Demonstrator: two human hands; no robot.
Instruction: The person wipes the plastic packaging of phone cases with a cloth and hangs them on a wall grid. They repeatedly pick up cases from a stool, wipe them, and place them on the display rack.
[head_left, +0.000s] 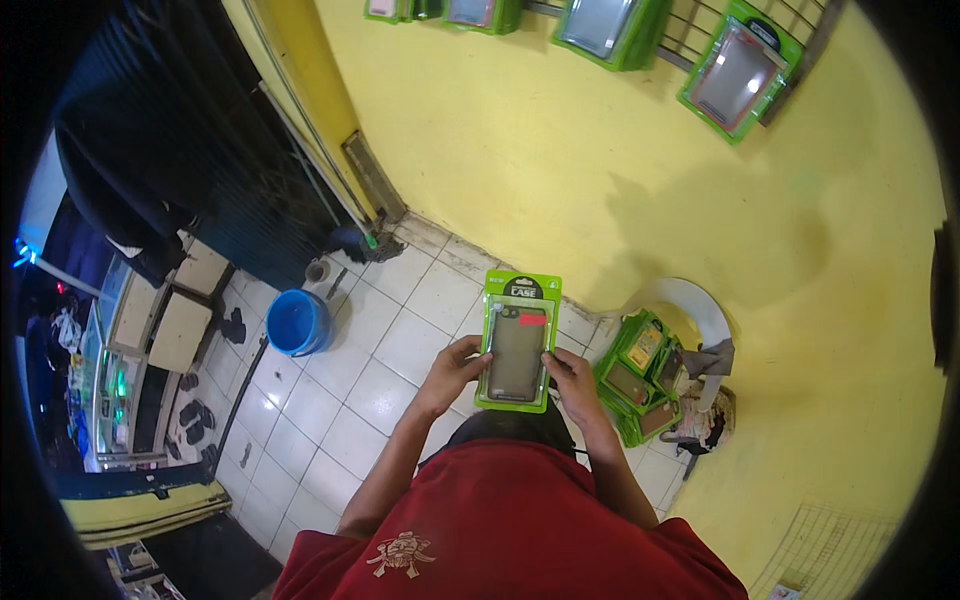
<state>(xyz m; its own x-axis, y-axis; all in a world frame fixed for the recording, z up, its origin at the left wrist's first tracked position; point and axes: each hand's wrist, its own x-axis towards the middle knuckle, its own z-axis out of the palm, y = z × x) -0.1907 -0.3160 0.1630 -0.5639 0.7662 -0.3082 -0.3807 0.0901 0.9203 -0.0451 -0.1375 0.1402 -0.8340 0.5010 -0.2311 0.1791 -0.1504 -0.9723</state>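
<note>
Between my two hands is a phone case in a green-edged clear retail pack (517, 360), held upright in front of my red shirt. A small red sticker marks the upper right of the case, and the pack's top bears writing. My left hand (456, 373) grips the pack's left edge, its thumb on the front. On the opposite edge, the thumb of my right hand (571, 382) presses the front in the same way. The fingers behind the pack are hidden. Right of my right hand, several similar green phone case packs (637, 379) lie heaped near the wall.
Green case packs (739, 75) hang from a wire rack on the yellow wall (525, 150). A blue bucket (294, 322) stands on the white tile floor (375, 390), with a mop (382, 246) in the corner behind. A white curved object (701, 307) leans beside the heap. Shoes (196, 420) lie left.
</note>
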